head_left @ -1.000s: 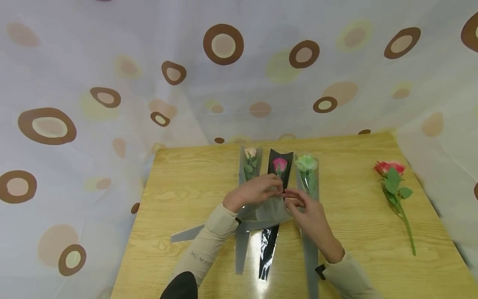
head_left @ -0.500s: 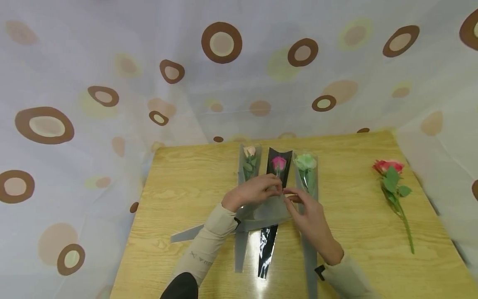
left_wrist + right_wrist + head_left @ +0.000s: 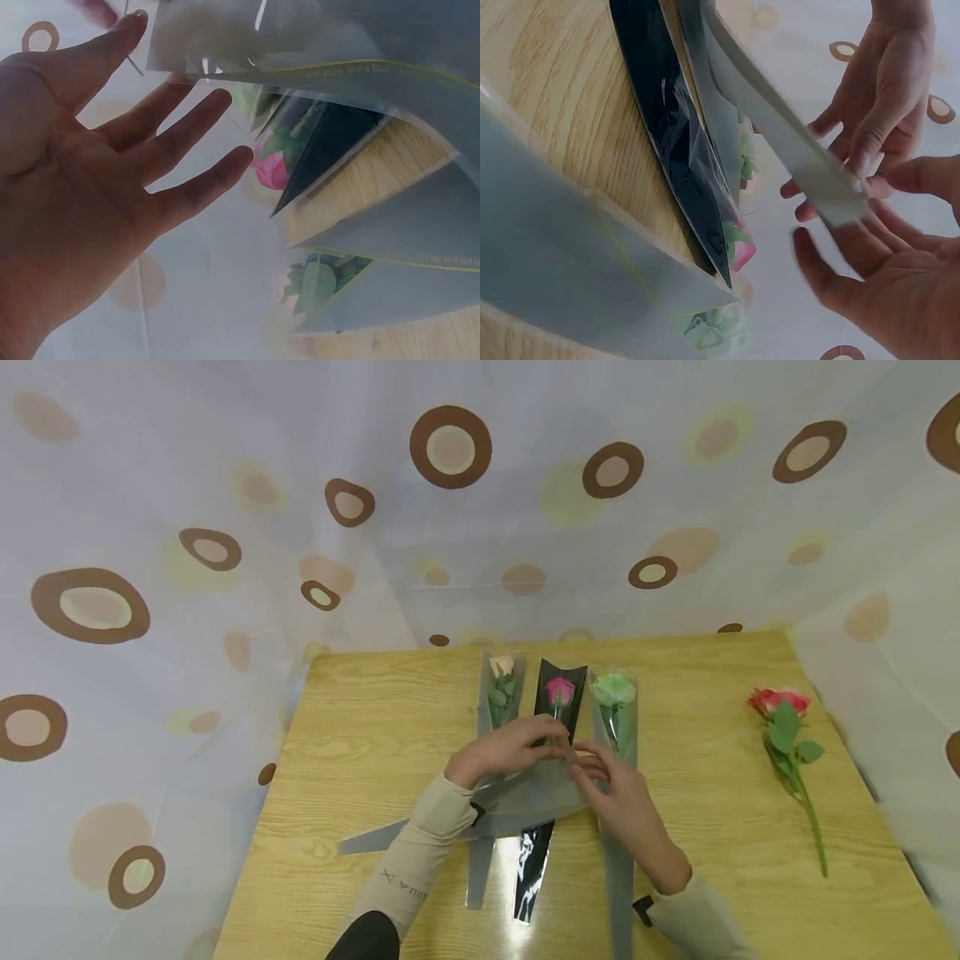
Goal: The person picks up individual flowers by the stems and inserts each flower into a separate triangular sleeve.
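Observation:
My left hand point(image 3: 513, 748) and right hand point(image 3: 628, 797) meet over the middle of the table. Between them they pinch the wide end of a grey translucent flower sleeve point(image 3: 517, 820). Its narrow tail points left beneath my left forearm. In the right wrist view the sleeve point(image 3: 780, 139) is seen edge-on, running to the fingertips of both hands. From the left wrist view, the thumb and index finger of my left hand point(image 3: 90, 157) are at the corner of the sleeve point(image 3: 337, 45), other fingers spread. Exact finger contact is partly hidden.
Below the hands lie three sleeved roses: a pale peach rose point(image 3: 501, 668), a magenta rose point(image 3: 559, 691) in a black sleeve point(image 3: 534, 868), and a green rose point(image 3: 613, 689). A red-pink rose point(image 3: 780, 702) lies bare at right. A patterned curtain point(image 3: 525, 527) borders the wooden table point(image 3: 360, 735).
The held sleeve bows slightly lower toward me, and my hands shift down a little. My fingers stay at its wide end. The roses have not moved on the table.

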The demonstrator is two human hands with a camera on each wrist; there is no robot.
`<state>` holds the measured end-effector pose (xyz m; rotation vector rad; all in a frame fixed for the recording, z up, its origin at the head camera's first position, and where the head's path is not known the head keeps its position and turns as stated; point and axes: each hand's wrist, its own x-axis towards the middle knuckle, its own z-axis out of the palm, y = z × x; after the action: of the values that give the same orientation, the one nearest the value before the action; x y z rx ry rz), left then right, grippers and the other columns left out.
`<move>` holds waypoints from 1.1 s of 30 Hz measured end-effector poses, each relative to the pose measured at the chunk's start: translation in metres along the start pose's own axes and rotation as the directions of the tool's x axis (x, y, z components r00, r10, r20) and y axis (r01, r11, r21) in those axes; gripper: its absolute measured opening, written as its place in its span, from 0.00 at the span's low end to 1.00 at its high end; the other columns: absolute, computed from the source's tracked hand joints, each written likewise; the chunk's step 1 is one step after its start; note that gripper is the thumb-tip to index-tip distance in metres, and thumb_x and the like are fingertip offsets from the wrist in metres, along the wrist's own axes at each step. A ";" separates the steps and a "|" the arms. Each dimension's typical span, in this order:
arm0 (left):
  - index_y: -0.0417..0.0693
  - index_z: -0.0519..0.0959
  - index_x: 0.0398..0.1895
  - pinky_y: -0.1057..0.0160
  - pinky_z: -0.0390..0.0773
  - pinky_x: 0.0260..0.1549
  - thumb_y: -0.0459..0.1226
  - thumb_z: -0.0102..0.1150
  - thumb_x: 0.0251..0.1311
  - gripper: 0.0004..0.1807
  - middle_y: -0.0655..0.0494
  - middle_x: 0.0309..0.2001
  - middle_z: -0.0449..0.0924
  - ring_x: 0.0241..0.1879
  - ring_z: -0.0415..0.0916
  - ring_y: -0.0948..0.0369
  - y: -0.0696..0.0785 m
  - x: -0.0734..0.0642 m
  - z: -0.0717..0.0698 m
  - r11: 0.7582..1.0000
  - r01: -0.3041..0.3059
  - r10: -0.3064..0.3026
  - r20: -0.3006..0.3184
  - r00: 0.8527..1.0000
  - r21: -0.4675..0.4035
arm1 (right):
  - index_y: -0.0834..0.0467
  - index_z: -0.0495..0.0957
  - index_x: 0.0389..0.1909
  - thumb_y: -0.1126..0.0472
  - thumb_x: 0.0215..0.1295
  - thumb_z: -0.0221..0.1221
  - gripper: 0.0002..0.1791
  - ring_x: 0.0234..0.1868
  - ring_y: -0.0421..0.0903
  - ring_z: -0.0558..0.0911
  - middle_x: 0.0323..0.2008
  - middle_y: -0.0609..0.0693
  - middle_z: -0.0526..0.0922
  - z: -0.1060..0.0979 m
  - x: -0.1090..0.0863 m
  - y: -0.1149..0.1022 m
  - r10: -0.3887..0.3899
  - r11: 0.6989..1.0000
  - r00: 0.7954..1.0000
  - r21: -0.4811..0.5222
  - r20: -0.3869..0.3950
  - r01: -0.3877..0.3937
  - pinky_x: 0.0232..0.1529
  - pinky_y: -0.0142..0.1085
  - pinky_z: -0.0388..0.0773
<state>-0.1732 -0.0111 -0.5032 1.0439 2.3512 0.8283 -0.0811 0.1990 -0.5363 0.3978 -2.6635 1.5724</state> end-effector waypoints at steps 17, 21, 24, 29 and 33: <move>0.59 0.54 0.86 0.54 0.79 0.65 0.65 0.63 0.66 0.51 0.52 0.79 0.67 0.72 0.74 0.54 0.009 -0.013 0.029 0.976 0.205 -0.201 -0.063 0.978 0.068 | 0.72 0.81 0.59 0.58 0.82 0.56 0.21 0.47 0.31 0.88 0.52 0.58 0.91 -0.007 0.001 0.024 0.264 0.865 0.933 0.369 0.244 -0.341 0.52 0.27 0.83; 0.59 0.48 0.87 0.45 0.72 0.72 0.69 0.69 0.57 0.62 0.51 0.80 0.65 0.76 0.69 0.51 0.004 -0.031 0.044 0.949 0.277 -0.261 -0.116 0.958 0.151 | 0.75 0.79 0.61 0.55 0.83 0.55 0.25 0.48 0.33 0.90 0.48 0.48 0.93 -0.013 0.001 0.029 0.285 0.818 0.931 0.448 0.229 -0.361 0.54 0.23 0.80; 0.59 0.48 0.88 0.39 0.67 0.75 0.68 0.70 0.56 0.63 0.51 0.80 0.66 0.77 0.67 0.50 0.004 -0.040 0.051 0.936 0.304 -0.276 -0.170 0.946 0.177 | 0.75 0.79 0.62 0.54 0.83 0.55 0.26 0.48 0.33 0.91 0.46 0.45 0.94 -0.018 0.000 0.035 0.282 0.799 0.933 0.483 0.226 -0.358 0.54 0.23 0.80; 0.61 0.50 0.87 0.40 0.70 0.72 0.67 0.69 0.59 0.59 0.53 0.77 0.69 0.75 0.70 0.52 0.004 -0.044 0.060 0.920 0.319 -0.268 -0.230 0.936 0.227 | 0.69 0.82 0.60 0.54 0.83 0.55 0.22 0.48 0.35 0.91 0.45 0.42 0.94 -0.026 -0.002 0.044 0.299 0.701 0.912 0.584 0.281 -0.410 0.53 0.28 0.84; 0.63 0.49 0.87 0.39 0.69 0.73 0.67 0.69 0.59 0.59 0.55 0.79 0.66 0.77 0.68 0.53 0.002 -0.044 0.067 0.926 0.311 -0.264 -0.223 0.938 0.213 | 0.61 0.86 0.56 0.54 0.83 0.55 0.18 0.48 0.35 0.91 0.45 0.39 0.93 -0.028 -0.005 0.046 0.316 0.658 0.891 0.601 0.327 -0.454 0.51 0.31 0.85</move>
<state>-0.1055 -0.0208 -0.5443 0.7025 2.7401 0.5563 -0.0896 0.2458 -0.5627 -0.0478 -2.2980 2.7650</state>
